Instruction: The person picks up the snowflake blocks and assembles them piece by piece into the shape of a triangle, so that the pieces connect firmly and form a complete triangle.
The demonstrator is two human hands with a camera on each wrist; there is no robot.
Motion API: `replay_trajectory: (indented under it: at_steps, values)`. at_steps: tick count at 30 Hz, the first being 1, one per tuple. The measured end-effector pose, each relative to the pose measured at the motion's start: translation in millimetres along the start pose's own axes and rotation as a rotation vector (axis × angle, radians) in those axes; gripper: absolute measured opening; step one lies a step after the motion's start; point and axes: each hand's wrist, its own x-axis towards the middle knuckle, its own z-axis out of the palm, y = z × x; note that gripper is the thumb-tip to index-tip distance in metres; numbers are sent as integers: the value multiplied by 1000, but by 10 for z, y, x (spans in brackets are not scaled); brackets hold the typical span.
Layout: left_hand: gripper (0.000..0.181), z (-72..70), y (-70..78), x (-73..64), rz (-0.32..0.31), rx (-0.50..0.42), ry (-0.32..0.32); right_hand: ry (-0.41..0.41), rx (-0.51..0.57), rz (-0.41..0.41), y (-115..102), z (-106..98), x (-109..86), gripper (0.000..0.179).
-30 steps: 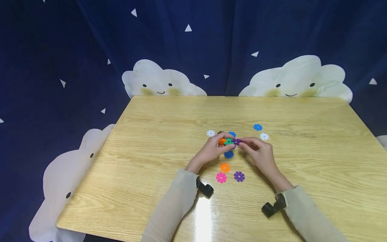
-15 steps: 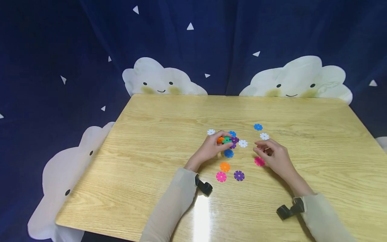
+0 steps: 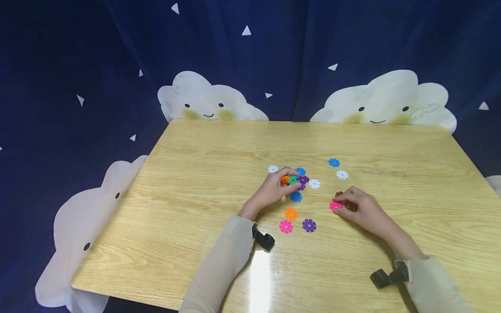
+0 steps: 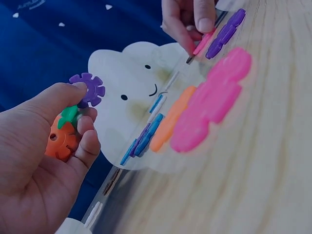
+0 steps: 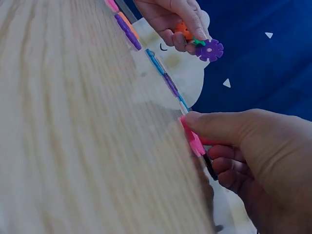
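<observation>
Held above the table, my left hand (image 3: 272,189) pinches a short chain of notched plastic snowflake discs. Its purple disc (image 4: 92,90) sticks out past the thumb, a green disc (image 4: 68,117) is slotted in the middle, and an orange disc (image 4: 61,141) lies against the fingers. To the right, my right hand (image 3: 364,208) pinches a flat pink snowflake disc (image 3: 335,205) by its edges, down at the tabletop. A brown disc (image 3: 339,194) lies just behind it, partly covered by the fingers.
Loose discs lie on the wooden table (image 3: 211,182). A white disc (image 3: 315,184) and a blue disc (image 3: 295,197) are near the left hand. Nearer lie an orange disc (image 3: 291,214), a pink one and a purple disc (image 3: 309,225). A dark blue curtain (image 3: 289,56) hangs behind.
My right hand has let go of the purple disc of the chain, moved right and nearer, and taken hold of the pink disc. My left hand still holds the chain, shifted slightly left.
</observation>
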Motion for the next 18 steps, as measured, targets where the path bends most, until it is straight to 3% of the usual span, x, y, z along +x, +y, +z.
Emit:
replay_trajectory:
  at_steps: [9, 18]
  values:
    - [29, -13, 10, -2, 2, 18, -7, 59, 3, 12, -65, 35, 51, 22]
    - [32, -11, 23, -17, -9, -6, -27, 133, 166, 200, -110, 66, 122, 17]
